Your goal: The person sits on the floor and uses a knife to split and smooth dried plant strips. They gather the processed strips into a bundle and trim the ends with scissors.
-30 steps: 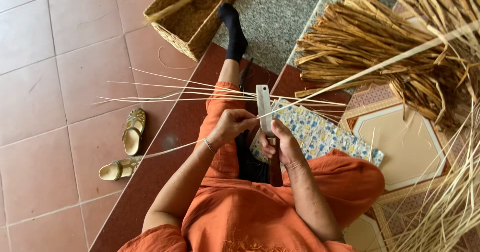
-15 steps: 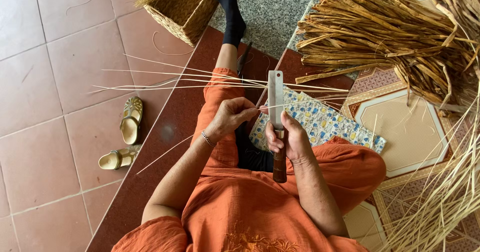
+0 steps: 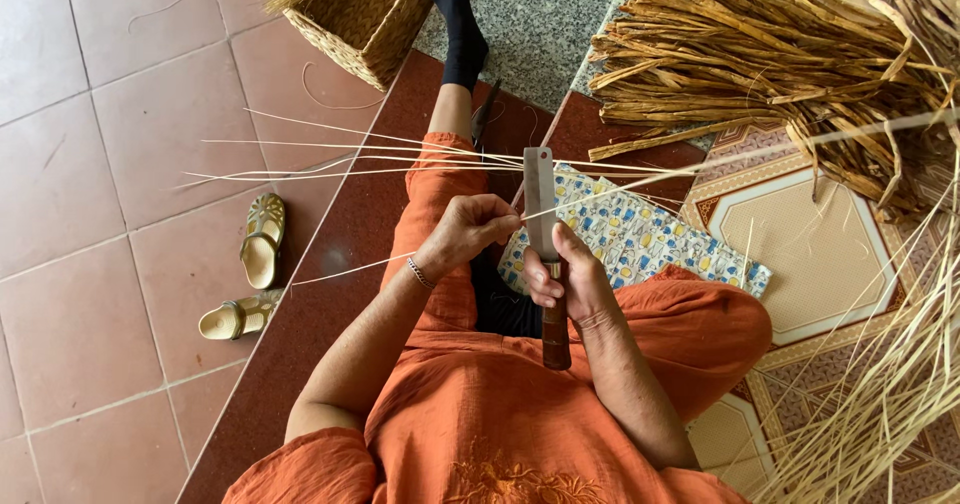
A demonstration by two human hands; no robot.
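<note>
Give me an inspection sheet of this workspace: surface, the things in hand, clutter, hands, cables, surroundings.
Surface: red tiled floor; patterned cloth on the lap.
Things in hand: knife, blade up; thin strip crossing the blade.
Clutter: loose strips fanned over the knee.
Hands: left hand pinches the strip; right hand grips the knife handle.
Cables: nothing seen.
Surroundings: woven basket, sandals, bundle of dried stalks.

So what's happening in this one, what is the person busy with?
A person in orange clothes sits on the floor. The right hand grips a flat-bladed knife by its wooden handle, blade up. The left hand pinches a thin pale strip against the blade. Several finished-looking strips fan out across the lap. A pile of dried stalks lies to the right, a woven basket ahead.
</note>
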